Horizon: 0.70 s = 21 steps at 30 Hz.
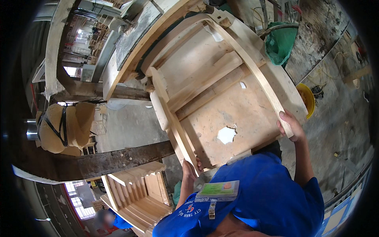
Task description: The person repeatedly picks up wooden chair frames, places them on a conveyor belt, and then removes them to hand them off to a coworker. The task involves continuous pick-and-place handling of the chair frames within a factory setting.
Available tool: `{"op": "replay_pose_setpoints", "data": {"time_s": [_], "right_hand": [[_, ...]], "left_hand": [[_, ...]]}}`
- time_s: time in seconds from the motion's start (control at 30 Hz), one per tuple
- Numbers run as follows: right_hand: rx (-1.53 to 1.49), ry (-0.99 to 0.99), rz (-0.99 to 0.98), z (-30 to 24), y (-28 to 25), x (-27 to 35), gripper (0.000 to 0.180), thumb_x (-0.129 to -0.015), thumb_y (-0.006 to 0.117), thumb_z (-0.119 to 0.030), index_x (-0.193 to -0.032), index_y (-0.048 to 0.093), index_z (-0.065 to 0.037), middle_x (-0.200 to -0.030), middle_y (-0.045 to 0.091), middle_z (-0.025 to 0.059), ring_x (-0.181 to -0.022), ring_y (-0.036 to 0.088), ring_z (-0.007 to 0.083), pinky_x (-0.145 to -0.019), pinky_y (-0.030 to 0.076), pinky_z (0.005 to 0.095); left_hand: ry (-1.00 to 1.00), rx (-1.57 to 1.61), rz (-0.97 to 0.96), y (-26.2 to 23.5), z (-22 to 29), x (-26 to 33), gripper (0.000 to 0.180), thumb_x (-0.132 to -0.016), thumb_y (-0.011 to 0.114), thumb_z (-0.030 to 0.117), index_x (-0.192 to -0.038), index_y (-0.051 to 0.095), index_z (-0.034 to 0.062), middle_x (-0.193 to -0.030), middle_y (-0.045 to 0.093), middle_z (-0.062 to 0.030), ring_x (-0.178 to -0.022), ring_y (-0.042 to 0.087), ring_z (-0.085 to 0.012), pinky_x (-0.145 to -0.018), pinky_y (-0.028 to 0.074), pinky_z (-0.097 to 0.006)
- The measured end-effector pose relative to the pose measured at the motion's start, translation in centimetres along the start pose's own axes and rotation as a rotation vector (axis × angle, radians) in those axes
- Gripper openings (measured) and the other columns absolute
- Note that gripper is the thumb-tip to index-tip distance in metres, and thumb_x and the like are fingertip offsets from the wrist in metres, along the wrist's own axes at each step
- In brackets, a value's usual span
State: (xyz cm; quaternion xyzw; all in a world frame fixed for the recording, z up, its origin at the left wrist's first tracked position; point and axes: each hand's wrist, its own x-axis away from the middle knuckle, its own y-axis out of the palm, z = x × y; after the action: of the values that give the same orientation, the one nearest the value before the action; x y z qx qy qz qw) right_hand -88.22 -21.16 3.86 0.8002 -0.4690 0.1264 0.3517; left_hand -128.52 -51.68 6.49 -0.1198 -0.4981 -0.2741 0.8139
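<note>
Both my hands grip a pale wooden frame [262, 81], which looks like part of a chair. It has two long side legs joined by a crossbar [209, 81], with a curved end at the far side. My left hand [191, 167] is closed round the near end of the left leg. My right hand [291, 125] wraps the near end of the right leg. Beneath the frame is a scuffed wooden board [209, 132], with a ragged white patch [227, 135] near its front. Whether the frame rests on the board or hangs just above it, I cannot tell.
Beyond the frame a curved wooden edge [136, 53] arches up. Left of it are a dark beam [130, 158] and strapped foam pads [65, 126]. Stacked curved wooden pieces [138, 197] stand lower left, near another person [110, 219]. A green bag [281, 45] and yellow bucket [306, 100] are right.
</note>
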Motion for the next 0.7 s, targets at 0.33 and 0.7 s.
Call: {"op": "replay_pose_setpoints", "data": {"time_s": [0.33,0.7], "right_hand": [[0.000,0.034,0.030,-0.4,-0.1,-0.1,0.044,-0.101,0.060,-0.042,-0.127,0.056,-0.005,-0.074,0.058,0.0013,-0.049,0.051,0.0063,-0.042,0.041,0.0224],[0.012,0.028,0.070,-0.3,0.5,0.4,0.038,-0.099,0.064,-0.042,-0.115,0.057,-0.009,-0.072,0.058,0.0011,-0.048,0.051,0.0061,-0.040,0.040,0.0220]], "left_hand": [[-0.015,0.013,0.005,0.2,0.1,-0.1,0.069,-0.103,0.016,0.063,-0.097,0.058,0.0079,-0.067,0.053,-0.0095,-0.057,0.050,-0.0272,-0.053,0.043,-0.043],[0.005,-0.049,0.018,-0.1,0.2,0.8,0.070,-0.104,0.010,0.060,-0.097,0.056,0.0081,-0.069,0.054,-0.0088,-0.060,0.052,-0.0263,-0.055,0.044,-0.043]]}}
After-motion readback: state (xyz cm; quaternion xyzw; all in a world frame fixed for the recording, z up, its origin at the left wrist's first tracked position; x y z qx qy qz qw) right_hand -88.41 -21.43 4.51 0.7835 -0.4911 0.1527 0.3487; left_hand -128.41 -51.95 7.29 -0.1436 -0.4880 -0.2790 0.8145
